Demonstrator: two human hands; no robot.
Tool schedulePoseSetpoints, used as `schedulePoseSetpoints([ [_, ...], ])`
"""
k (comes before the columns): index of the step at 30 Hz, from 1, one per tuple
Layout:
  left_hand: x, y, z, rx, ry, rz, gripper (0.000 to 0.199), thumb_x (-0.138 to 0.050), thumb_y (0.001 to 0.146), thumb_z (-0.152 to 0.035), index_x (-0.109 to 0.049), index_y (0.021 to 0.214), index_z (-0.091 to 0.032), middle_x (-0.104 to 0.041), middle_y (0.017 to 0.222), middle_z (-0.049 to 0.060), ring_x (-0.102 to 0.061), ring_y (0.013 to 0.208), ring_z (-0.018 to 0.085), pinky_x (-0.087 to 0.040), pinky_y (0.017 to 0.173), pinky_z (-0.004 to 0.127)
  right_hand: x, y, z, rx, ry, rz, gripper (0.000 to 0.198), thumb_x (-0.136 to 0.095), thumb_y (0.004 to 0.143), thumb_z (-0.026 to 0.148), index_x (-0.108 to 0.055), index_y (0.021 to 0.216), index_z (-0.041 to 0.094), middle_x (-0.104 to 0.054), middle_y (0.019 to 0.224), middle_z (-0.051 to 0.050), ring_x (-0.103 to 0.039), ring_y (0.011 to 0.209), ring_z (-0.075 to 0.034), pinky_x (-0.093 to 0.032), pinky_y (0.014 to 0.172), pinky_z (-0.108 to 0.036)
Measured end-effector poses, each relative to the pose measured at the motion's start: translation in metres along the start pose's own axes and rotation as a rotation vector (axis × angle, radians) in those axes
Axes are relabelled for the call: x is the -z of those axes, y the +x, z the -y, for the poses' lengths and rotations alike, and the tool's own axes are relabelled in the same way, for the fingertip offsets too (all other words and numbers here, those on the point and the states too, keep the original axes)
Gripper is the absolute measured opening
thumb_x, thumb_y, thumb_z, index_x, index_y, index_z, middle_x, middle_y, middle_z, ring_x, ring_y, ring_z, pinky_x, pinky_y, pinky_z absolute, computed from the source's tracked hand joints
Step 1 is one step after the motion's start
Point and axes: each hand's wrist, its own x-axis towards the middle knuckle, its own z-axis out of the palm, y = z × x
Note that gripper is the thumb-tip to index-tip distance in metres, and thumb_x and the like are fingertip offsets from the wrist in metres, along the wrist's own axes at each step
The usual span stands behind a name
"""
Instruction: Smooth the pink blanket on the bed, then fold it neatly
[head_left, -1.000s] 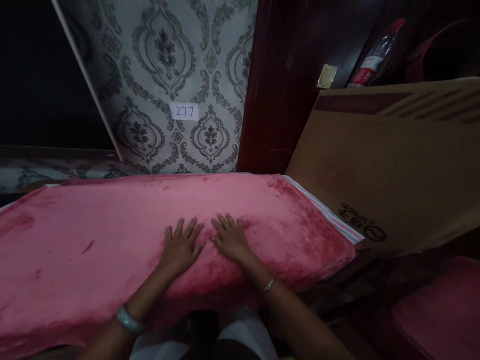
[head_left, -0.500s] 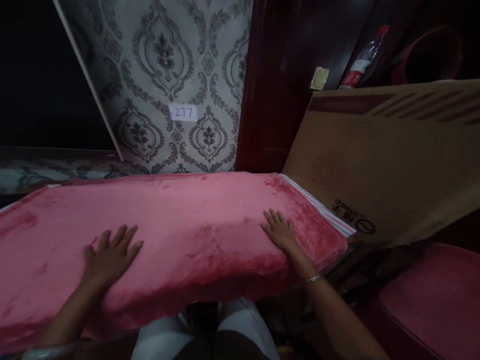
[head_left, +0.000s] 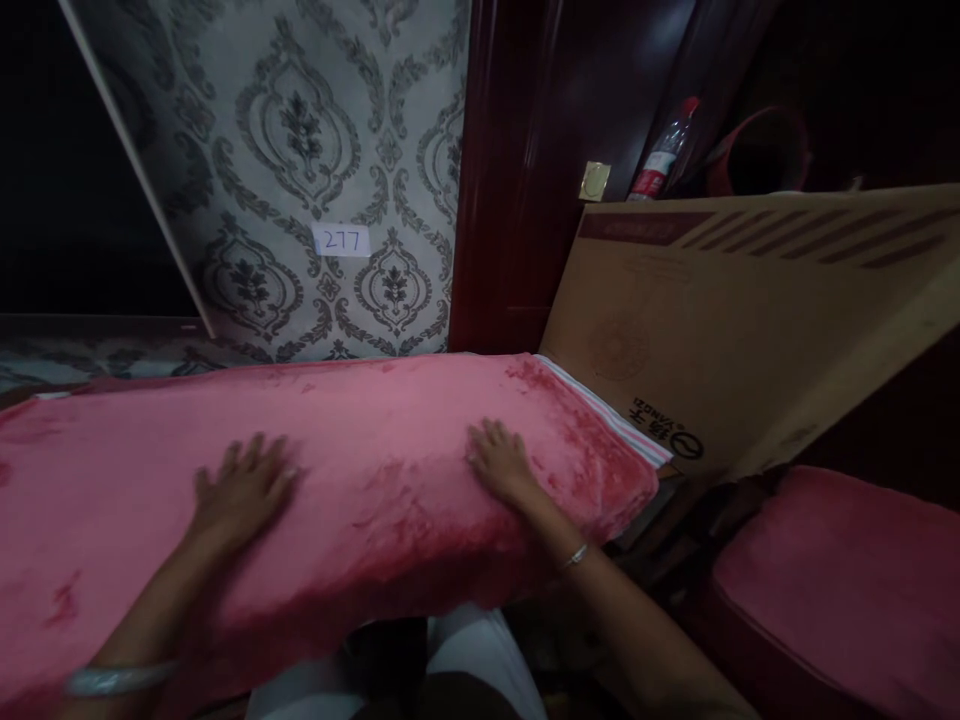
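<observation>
A pink plush cloth (head_left: 360, 420) is spread over a long surface in front of me, its near edge hanging down over my knees. My left hand (head_left: 244, 490) lies on it left of the middle, fingers spread, slightly blurred. Further right, my right hand (head_left: 501, 462) rests palm down on the same cloth with its fingers apart. Darker rubbed patches show in the pile near the front and at the right end. A striped white and pink band (head_left: 607, 410) runs along the cloth's right edge. Neither hand holds anything.
A large cardboard sheet or box (head_left: 720, 320) leans at the right, with a plastic bottle (head_left: 664, 155) behind it. A pink-covered seat (head_left: 840, 570) is at the lower right. A dark screen (head_left: 82, 180) hangs at the left, beside a paper marked 277 (head_left: 342, 240) on the wall.
My right hand has slid left along the cloth, and my left hand has shifted slightly right. The view has turned a little to the right.
</observation>
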Motion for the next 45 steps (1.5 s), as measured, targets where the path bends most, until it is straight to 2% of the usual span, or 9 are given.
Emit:
schedulePoseSetpoints([
  [3, -0.012, 0.018, -0.038, -0.102, 0.068, 0.132, 0.062, -0.027, 0.100, -0.045, -0.029, 0.158, -0.025, -0.016, 0.168, 0.007, -0.011, 0.155, 0.034, -0.013, 0.121, 0.064, -0.012, 0.014, 0.024, 0.189, 0.041, 0.010, 0.057, -0.036, 0.101, 0.047, -0.033, 0.157, 0.038, -0.021, 0.167, 0.003, -0.015, 0.155, -0.025, -0.015, 0.124, -0.049],
  [6, -0.026, 0.025, -0.057, -0.131, 0.117, 0.165, 0.062, -0.026, 0.100, -0.046, -0.029, 0.158, -0.026, -0.019, 0.168, 0.006, -0.016, 0.154, 0.036, -0.020, 0.118, 0.063, -0.020, 0.029, 0.009, 0.232, 0.061, -0.006, 0.056, -0.033, 0.101, 0.048, -0.034, 0.156, 0.040, -0.025, 0.166, 0.004, -0.018, 0.155, -0.024, -0.013, 0.125, -0.044],
  [13, -0.043, 0.024, -0.048, -0.154, 0.164, 0.059, 0.062, -0.022, 0.099, -0.043, -0.035, 0.157, -0.023, -0.031, 0.164, 0.007, -0.025, 0.150, 0.037, -0.029, 0.114, 0.058, -0.007, 0.049, -0.101, -0.114, -0.018, -0.025, 0.058, -0.028, 0.104, 0.048, -0.034, 0.158, 0.027, -0.023, 0.167, -0.006, -0.019, 0.154, -0.031, -0.016, 0.121, -0.057],
  [21, -0.047, 0.026, -0.046, -0.172, 0.149, 0.014, 0.065, -0.019, 0.097, -0.043, -0.041, 0.154, -0.020, -0.035, 0.161, 0.009, -0.029, 0.148, 0.039, -0.029, 0.112, 0.060, 0.007, 0.018, -0.205, -0.465, -0.168, -0.013, 0.058, -0.024, 0.104, 0.043, -0.026, 0.160, 0.027, -0.018, 0.169, -0.007, -0.017, 0.154, -0.026, -0.022, 0.120, -0.051],
  [26, -0.047, 0.026, -0.047, -0.171, 0.119, -0.002, 0.066, -0.017, 0.097, -0.044, -0.043, 0.153, -0.020, -0.037, 0.160, 0.010, -0.031, 0.147, 0.039, -0.031, 0.111, 0.061, 0.019, 0.036, -0.155, -0.442, -0.144, -0.130, 0.056, -0.029, 0.103, 0.036, -0.036, 0.156, 0.017, -0.031, 0.163, -0.019, -0.024, 0.151, -0.034, -0.028, 0.114, -0.061],
  [33, -0.049, 0.026, -0.044, -0.157, 0.164, 0.003, 0.064, -0.020, 0.097, -0.042, -0.041, 0.154, -0.022, -0.036, 0.161, 0.007, -0.029, 0.149, 0.037, -0.029, 0.113, 0.059, -0.009, 0.076, -0.038, 0.110, -0.011, -0.063, 0.054, -0.038, 0.102, 0.048, -0.034, 0.155, 0.043, -0.027, 0.165, 0.008, -0.021, 0.154, -0.018, -0.021, 0.123, -0.039],
  [36, -0.048, 0.025, -0.044, -0.154, 0.153, 0.030, 0.062, -0.023, 0.097, -0.042, -0.042, 0.154, -0.023, -0.035, 0.161, 0.008, -0.028, 0.149, 0.037, -0.028, 0.115, 0.059, -0.013, 0.086, -0.050, 0.100, 0.010, -0.049, 0.052, -0.035, 0.103, 0.049, -0.038, 0.154, 0.040, -0.029, 0.165, 0.007, -0.021, 0.154, -0.020, -0.017, 0.124, -0.040],
  [40, -0.047, 0.025, -0.045, -0.151, 0.169, 0.041, 0.063, -0.021, 0.098, -0.042, -0.040, 0.154, -0.022, -0.034, 0.162, 0.006, -0.027, 0.150, 0.036, -0.028, 0.116, 0.058, -0.008, 0.087, -0.106, -0.127, 0.006, -0.065, 0.058, -0.027, 0.105, 0.047, -0.034, 0.157, 0.024, -0.027, 0.166, -0.007, -0.022, 0.153, -0.028, -0.017, 0.121, -0.052],
  [45, -0.050, 0.027, -0.045, -0.164, 0.165, 0.018, 0.067, -0.015, 0.097, -0.044, -0.039, 0.155, -0.021, -0.034, 0.162, 0.006, -0.028, 0.150, 0.036, -0.029, 0.114, 0.059, -0.003, 0.062, -0.165, -0.342, -0.086, -0.096, 0.056, -0.025, 0.105, 0.044, -0.034, 0.157, 0.024, -0.028, 0.166, -0.007, -0.021, 0.153, -0.026, -0.019, 0.120, -0.050],
])
